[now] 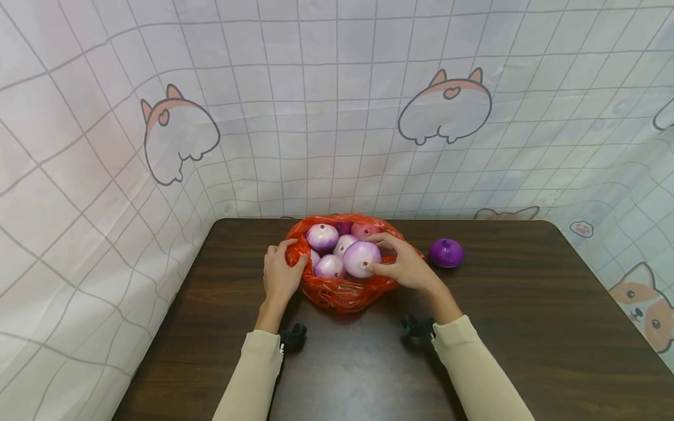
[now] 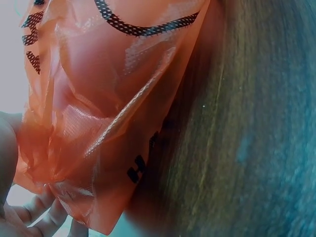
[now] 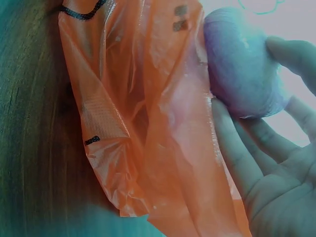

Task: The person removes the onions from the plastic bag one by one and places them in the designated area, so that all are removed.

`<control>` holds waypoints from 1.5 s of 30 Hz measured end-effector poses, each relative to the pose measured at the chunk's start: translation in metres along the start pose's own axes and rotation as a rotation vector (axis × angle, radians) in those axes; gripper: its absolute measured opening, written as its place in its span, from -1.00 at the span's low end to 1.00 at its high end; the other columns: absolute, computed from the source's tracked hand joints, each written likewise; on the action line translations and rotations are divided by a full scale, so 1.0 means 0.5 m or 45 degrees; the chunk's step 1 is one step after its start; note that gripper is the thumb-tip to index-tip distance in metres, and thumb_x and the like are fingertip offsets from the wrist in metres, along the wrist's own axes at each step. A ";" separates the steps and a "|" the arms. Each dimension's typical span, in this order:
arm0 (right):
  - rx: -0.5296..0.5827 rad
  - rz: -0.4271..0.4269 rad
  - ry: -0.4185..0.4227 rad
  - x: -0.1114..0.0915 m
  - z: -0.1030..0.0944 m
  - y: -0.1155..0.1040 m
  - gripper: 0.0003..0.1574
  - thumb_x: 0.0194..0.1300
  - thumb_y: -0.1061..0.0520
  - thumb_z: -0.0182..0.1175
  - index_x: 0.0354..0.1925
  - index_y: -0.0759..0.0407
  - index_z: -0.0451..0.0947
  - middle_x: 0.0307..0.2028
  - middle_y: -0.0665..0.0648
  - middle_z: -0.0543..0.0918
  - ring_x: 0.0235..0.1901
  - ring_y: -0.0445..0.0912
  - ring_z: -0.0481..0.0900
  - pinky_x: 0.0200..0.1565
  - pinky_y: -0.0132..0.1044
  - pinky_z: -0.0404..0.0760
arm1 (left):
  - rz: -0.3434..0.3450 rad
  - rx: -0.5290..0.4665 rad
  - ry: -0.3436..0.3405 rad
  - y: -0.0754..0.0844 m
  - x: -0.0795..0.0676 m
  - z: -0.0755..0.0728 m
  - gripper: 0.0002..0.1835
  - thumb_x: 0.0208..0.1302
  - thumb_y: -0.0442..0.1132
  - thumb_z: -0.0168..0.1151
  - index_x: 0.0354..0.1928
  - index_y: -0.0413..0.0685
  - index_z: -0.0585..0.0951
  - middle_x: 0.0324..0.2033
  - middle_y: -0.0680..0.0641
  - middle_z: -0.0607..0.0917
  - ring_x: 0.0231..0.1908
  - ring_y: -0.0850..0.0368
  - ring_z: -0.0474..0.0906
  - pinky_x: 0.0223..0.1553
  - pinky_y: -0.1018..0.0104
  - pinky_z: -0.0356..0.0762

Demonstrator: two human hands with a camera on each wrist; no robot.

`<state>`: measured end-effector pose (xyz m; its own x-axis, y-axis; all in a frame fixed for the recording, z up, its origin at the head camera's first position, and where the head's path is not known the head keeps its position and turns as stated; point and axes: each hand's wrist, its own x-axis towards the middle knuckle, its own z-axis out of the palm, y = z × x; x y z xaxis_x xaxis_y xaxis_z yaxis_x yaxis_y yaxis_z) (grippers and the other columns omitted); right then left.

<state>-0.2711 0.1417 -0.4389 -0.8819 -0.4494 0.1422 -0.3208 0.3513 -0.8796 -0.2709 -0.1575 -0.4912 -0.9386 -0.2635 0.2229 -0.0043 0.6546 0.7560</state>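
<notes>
A red plastic bag (image 1: 344,296) stands with its mouth spread wide, filled with several pale purple onions (image 1: 323,237). At the bag's left rim my left hand (image 1: 281,272) grips the plastic between thumb and fingers; in the left wrist view the bunched film (image 2: 42,163) lies against that hand. My right hand (image 1: 408,264) holds a large pale onion (image 1: 361,259) at the right side of the opening, thumb on the near side and fingers beyond. The right wrist view shows this onion (image 3: 244,64) at the bag's edge. Lower onions are hidden by the bag.
A dark purple onion (image 1: 446,253) lies on the brown wooden table (image 1: 526,304), to the right of the bag. Behind the table's far edge hangs a white gridded cloth (image 1: 337,128) with cartoon animals, which also runs along both sides.
</notes>
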 end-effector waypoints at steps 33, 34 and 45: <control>0.086 -0.077 0.309 -0.069 -0.104 -0.003 -0.30 0.33 0.16 0.37 0.39 -0.04 0.44 0.22 0.25 0.63 0.09 0.04 0.63 -0.04 -0.35 0.71 | 0.018 -0.027 -0.018 -0.004 -0.001 -0.002 -0.53 0.31 -0.02 0.33 0.25 0.15 0.57 0.09 -0.21 0.58 0.10 -0.19 0.46 0.13 -0.19 0.49; 0.091 -0.085 0.320 -0.070 -0.109 -0.002 -0.30 0.33 0.17 0.36 0.39 -0.02 0.44 0.20 0.26 0.63 0.07 0.00 0.64 -0.03 -0.36 0.70 | 0.019 -0.031 -0.017 -0.003 -0.001 -0.003 -0.53 0.31 -0.02 0.33 0.25 0.15 0.57 0.09 -0.21 0.59 0.11 -0.20 0.47 0.14 -0.20 0.48; 0.124 -0.036 0.462 -0.098 -0.161 0.011 -0.28 0.35 0.14 0.36 0.41 0.05 0.40 0.12 -0.03 0.67 0.08 -0.28 0.63 0.06 -0.51 0.61 | 0.033 -0.059 -0.027 -0.006 0.000 -0.003 -0.52 0.33 0.00 0.31 0.26 0.15 0.55 0.24 -0.19 0.62 0.22 -0.25 0.52 0.28 -0.26 0.44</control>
<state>-0.2572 0.2316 -0.4142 -0.9438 -0.1317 0.3032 -0.3278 0.2554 -0.9096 -0.2705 -0.1606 -0.4928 -0.9453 -0.2316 0.2297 0.0355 0.6272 0.7781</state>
